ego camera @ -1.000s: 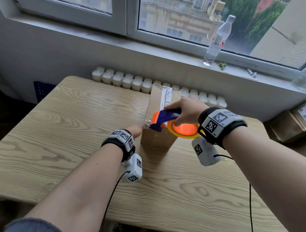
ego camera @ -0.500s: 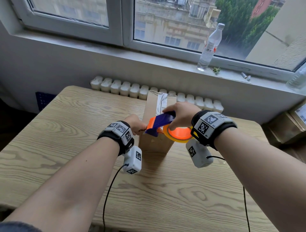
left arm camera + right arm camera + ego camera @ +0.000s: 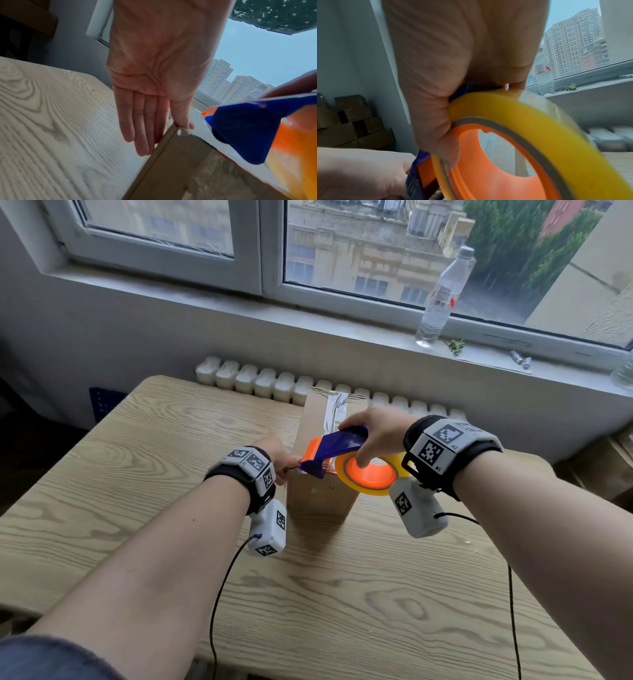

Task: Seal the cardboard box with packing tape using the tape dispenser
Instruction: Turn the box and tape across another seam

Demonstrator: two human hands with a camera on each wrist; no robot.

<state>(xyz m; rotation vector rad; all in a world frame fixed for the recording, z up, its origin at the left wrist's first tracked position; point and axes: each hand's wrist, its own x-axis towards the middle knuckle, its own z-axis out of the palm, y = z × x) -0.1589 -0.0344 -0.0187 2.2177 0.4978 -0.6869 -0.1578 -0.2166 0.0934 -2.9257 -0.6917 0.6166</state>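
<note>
A tall cardboard box stands on the wooden table, with a strip of clear tape running along its top. My right hand grips a blue and orange tape dispenser carrying a yellow tape roll; its head sits at the box's near top edge. My left hand lies against the box's left side, fingers straight. In the left wrist view its thumb presses the tape at the near top corner of the box, beside the dispenser.
A radiator runs behind the table's far edge, under a windowsill holding a plastic water bottle. More cardboard boxes sit low at the right. Cables hang from both wrist cameras over the table's near half.
My left hand has risen from the box's left side to its near top corner, next to the dispenser's head. The dispenser stays at the near edge, and the head view has tilted up.
</note>
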